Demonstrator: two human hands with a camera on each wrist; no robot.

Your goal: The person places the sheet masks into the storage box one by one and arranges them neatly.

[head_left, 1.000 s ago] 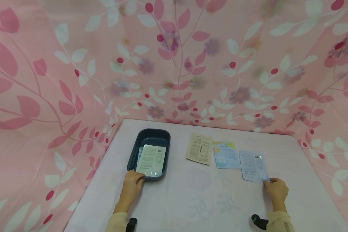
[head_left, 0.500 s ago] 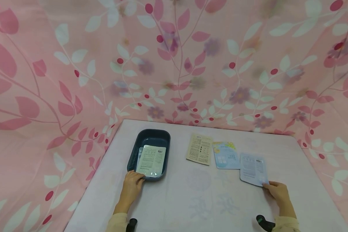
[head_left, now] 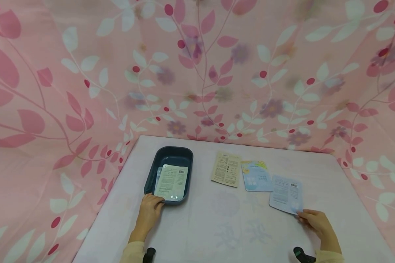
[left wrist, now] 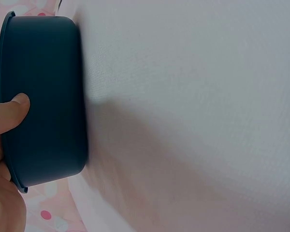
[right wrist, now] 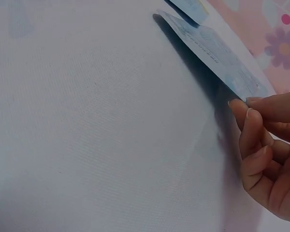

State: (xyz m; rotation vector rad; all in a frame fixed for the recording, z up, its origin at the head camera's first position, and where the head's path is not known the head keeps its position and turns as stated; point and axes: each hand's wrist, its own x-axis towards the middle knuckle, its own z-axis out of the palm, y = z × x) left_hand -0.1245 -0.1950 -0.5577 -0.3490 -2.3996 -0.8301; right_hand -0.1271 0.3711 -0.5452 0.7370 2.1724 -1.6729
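Observation:
My left hand (head_left: 150, 209) grips the near rim of a dark blue tray (head_left: 166, 155), thumb on its outer wall in the left wrist view. Inside the tray a pale green printed packet (head_left: 172, 182) lies over a bluish one, mostly hidden. At the right, my right hand (head_left: 317, 221) pinches the near right corner of a light blue flat packet (head_left: 286, 193), printed with text and a barcode. In the right wrist view this packet (right wrist: 217, 55) slants up from the table toward thumb and forefinger, a shadow under it.
A blue packet with a yellow floral top (head_left: 256, 177) lies just left of the held one. Further left is a beige printed packet (head_left: 226, 170). All are on a white-covered table (head_left: 210, 230), with a pink floral curtain (head_left: 197, 73) behind it and at the sides.
My right hand has drawn the light blue packet slightly toward me and lifted its near edge, the wrist swinging to the right. The left hand and the tray have stayed put.

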